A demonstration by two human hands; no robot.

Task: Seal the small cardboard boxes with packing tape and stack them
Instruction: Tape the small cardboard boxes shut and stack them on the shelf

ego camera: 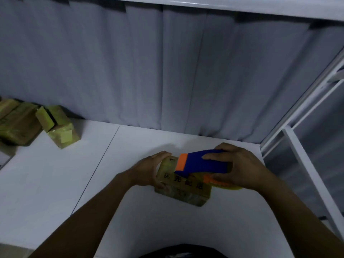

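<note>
A small cardboard box (183,190) with dark printed characters lies on the white table (130,183), wrapped in yellowish tape. My left hand (149,170) grips the box's left end, fingers curled over its far edge. My right hand (232,167) holds a blue tape dispenser (199,162) with an orange front edge, pressed down on the box's top. Yellow tape on the dispenser's roll (226,186) shows under my right palm.
Several taped cardboard boxes (59,127) sit in a loose pile at the far left of the table. A grey curtain (167,71) hangs behind the table. A white metal frame (305,164) borders the right side.
</note>
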